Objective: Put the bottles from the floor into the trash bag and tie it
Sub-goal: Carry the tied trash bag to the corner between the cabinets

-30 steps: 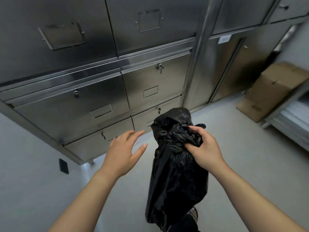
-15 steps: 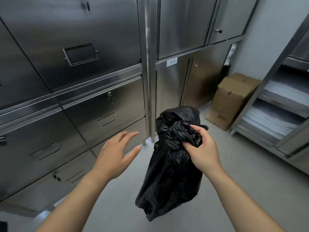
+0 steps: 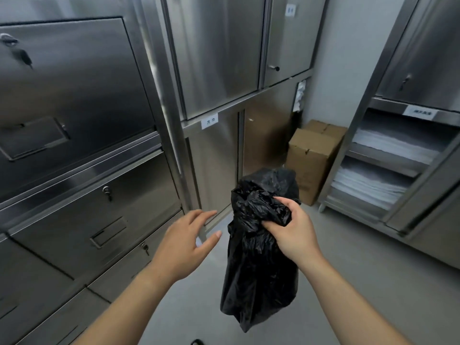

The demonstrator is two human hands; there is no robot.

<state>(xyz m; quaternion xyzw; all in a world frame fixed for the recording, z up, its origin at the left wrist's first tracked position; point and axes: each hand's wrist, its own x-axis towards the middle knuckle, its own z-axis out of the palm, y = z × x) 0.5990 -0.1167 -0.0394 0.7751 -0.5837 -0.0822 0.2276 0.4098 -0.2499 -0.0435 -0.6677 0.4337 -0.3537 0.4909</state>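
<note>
A black trash bag (image 3: 256, 275) hangs in the air in front of me, full and lumpy, its neck bunched together. My right hand (image 3: 291, 230) grips that bunched neck and holds the bag clear of the floor. My left hand (image 3: 185, 241) hovers a little to the left of the bag, fingers spread, holding nothing and not touching the plastic. No bottles show; whatever the bag holds is hidden by the black plastic.
Steel drawer cabinets (image 3: 82, 170) line the left side, and steel cupboards (image 3: 224, 70) stand ahead. A cardboard box (image 3: 311, 160) sits in the far corner. A steel shelf unit (image 3: 388, 158) with white stacks is on the right. Grey floor (image 3: 361, 265) stretches below.
The view has swung to the right and upward, bringing the cupboards, box and shelves more to the centre. Both hands keep the same pose, the right still holding the bag.
</note>
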